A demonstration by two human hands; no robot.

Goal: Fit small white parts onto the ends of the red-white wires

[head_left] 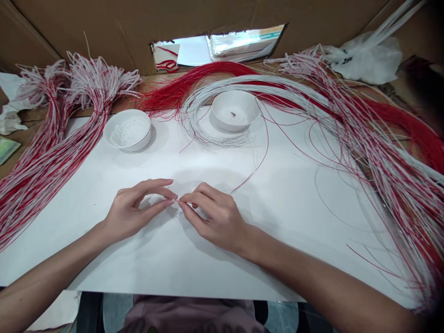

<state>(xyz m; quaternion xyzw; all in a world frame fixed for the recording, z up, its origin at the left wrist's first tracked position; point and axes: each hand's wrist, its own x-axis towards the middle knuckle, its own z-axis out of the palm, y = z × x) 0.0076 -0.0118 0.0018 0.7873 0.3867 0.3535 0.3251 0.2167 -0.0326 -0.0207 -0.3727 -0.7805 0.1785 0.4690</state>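
Observation:
Over the middle of the white tabletop, my right hand (pixel 217 215) pinches a thin red wire (pixel 177 200) between thumb and forefinger. My left hand (pixel 137 208) faces it, thumb and a finger closed on a tiny white piece (pixel 173 200) at the wire's end; its forefinger is lifted away. Behind my left hand stands a white bowl (pixel 140 144) with many small white pieces (pixel 130 131) in it. A second white bowl (pixel 224 124), farther right, holds some white bits and a small brown thing.
Bundled red and white wires (pixel 86 125) with white-tipped ends lie at the left. Another such bundle (pixel 371 134) runs down the right side. Loose red wires (pixel 208 76) and white wires (pixel 294 88) curve across the back. A cardboard wall (pixel 121 27) with a cut-out stands behind; red-handled scissors (pixel 168 64) show through it.

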